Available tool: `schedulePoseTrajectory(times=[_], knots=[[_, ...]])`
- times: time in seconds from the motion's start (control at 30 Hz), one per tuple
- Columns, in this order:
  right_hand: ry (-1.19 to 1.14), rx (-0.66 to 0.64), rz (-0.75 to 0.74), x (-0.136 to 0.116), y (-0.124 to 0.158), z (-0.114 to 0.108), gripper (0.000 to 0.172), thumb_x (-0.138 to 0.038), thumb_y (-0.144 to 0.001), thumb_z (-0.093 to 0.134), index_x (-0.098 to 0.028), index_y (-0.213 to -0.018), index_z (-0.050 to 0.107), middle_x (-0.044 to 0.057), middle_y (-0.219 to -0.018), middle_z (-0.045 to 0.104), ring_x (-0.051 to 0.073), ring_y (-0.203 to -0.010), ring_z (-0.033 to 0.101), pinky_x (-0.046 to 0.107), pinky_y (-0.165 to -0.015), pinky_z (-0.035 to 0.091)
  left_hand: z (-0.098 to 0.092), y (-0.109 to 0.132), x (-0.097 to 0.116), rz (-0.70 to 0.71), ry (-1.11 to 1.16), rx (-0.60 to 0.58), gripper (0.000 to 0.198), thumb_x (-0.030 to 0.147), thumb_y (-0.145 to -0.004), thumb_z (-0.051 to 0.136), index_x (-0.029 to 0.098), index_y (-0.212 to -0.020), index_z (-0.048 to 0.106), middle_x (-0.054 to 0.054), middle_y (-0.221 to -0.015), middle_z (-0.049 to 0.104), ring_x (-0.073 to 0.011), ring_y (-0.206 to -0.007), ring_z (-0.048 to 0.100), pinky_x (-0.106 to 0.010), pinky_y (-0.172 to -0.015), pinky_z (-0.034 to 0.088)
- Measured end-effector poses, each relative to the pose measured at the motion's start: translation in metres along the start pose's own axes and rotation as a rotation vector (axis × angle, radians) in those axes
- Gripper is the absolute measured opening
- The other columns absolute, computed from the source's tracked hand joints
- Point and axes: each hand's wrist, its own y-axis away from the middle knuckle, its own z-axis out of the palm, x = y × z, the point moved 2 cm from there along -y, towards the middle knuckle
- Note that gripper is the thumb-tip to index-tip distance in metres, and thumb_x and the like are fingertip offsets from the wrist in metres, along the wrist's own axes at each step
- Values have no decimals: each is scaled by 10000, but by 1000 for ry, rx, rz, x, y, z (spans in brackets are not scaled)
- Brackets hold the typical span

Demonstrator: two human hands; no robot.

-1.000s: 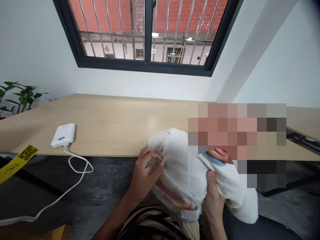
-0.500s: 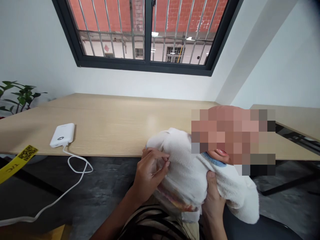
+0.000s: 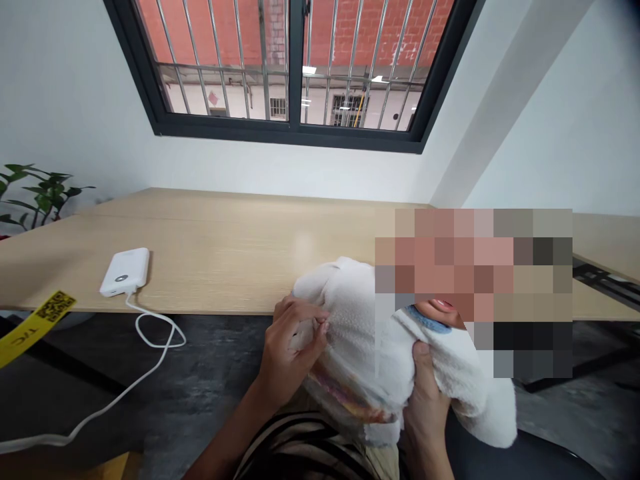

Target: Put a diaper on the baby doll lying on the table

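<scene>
White fleece (image 3: 360, 333) gripped by both hands: left hand (image 3: 290, 347) pinching its 9 o'clock edge, right hand (image 3: 425, 393) clutching underneath at 5 o'clock.

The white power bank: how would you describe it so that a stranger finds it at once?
Look at the long light wooden table under the barred window. Near its left front edge lies the flat white rectangular power bank. It alone trails a white cable off the edge.

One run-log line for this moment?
left hand: pinching white fleece garment | right hand: gripping same garment | power bank: on desk
</scene>
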Motion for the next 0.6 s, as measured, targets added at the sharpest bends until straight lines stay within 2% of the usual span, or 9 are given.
schedulePoseTrajectory(times=[0.2,0.33,0.5,0.6], knots=[[24,-35,-21,0,0,1,750,-475,-795,685,-124,-1422,467,108,-1406,532,270,-1262,536,423,-1082,429,3,0,1,-27,18,-12,53,158,-882,586,207,-895,603,-29,-804,640,-174,-817,597,-335,-810,494],[-29,-37,-18,-2,1,2,756,-469,-781,697,-151,-1427,467,89,-1378,562,266,-1280,516,434,-1119,379,3,4,-1,-53,36,-65,88,212,-851,653,201,-927,610,-52,-904,630,-191,-907,596,-326,-824,495],[28,-8,-51,-9,-2,1,736,-495,-786,668,-125,-1397,495,97,-1272,635,275,-1291,499,447,-1127,363,-2,12,-13,-188,82,-269,355,258,-803,707,218,-1125,562,-88,-1174,584,-233,-1144,547,-379,-986,448],[51,-15,-52,-8,-8,-1,700,-523,-764,666,-122,-1327,555,108,-1321,599,285,-1325,462,464,-1166,297,-7,16,-20,-281,140,-396,521,242,-762,731,223,-1233,507,-105,-1297,539,-257,-1241,507,-383,-1012,449]])
